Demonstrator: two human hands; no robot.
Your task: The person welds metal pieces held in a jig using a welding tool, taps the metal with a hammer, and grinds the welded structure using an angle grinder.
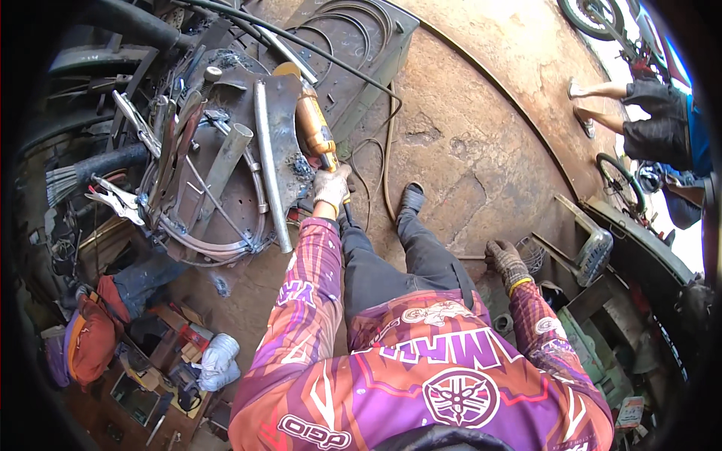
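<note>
My left hand (332,188), in a pale work glove, is closed around the rear end of a yellow-orange angle grinder (310,120). Its disc end (286,69) points away from me, beside the right edge of a steel worktable (284,113). A grey metal tube (270,165) lies along that edge, just left of the grinder. Out to my right, low beside my leg, is my right hand (507,260) in a dark glove with a yellow cuff. Its fingers look curled; a thin rod (471,258) shows at their tips, but whether they hold it I cannot make out.
Locking pliers (120,201), clamps and a short pipe (229,150) crowd the worktable. A cable (389,150) runs across the floor (459,128). A wire basket (531,255) and metal parts lie at right. People (658,116) and a motorcycle (594,15) are at the far right.
</note>
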